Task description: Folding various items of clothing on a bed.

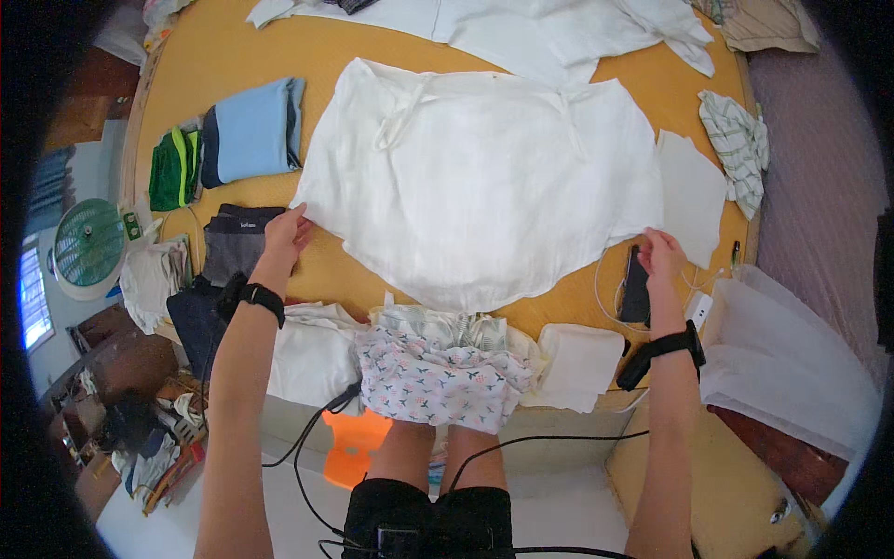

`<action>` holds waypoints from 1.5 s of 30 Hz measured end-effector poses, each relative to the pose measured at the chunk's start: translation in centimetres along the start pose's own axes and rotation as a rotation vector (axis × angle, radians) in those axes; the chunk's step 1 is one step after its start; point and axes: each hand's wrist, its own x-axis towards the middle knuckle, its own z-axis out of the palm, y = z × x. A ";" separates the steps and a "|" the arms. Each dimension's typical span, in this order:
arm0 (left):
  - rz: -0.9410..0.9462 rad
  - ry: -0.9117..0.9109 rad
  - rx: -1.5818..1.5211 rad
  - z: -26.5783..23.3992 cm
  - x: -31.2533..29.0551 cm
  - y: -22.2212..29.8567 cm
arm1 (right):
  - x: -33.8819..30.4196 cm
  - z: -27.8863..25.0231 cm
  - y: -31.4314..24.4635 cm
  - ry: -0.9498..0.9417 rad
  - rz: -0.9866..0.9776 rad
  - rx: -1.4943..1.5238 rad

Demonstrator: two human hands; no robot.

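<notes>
A wide white cloth garment point(484, 177) with thin straps or ties lies spread on the yellow-brown surface point(326, 265). Its lower edge curves toward me. At its left corner, my left hand point(286, 233) pinches the hem between thumb and fingers. My right hand point(661, 253) holds the right corner the same way, with the fingers closed on the fabric. Just under that hand lies a dark phone point(635, 289), a white cable looped beside it. Dark grey folded clothing point(240, 244) sits close to my left hand.
Folded blue point(251, 130) and green point(174, 170) clothes lie at left. Another white garment point(521, 33) stretches across the far side. Near me are a patterned cloth point(442, 377) and white folded cloths point(573, 363). A checked cloth point(736, 149) lies right; a fan point(88, 244) stands left.
</notes>
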 end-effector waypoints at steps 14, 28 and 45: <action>-0.273 -0.043 -0.250 0.9 -0.5 1.9 | 6.6 -2.9 -1.4 0.362 -0.177 -0.195; 0.361 0.208 0.164 -0.9 0.7 2.9 | 8.8 -1.9 -3.5 0.041 -0.434 -0.820; 0.266 -0.139 0.410 -0.6 -0.1 7.5 | 8.0 -0.3 -4.7 -0.185 -0.225 -0.308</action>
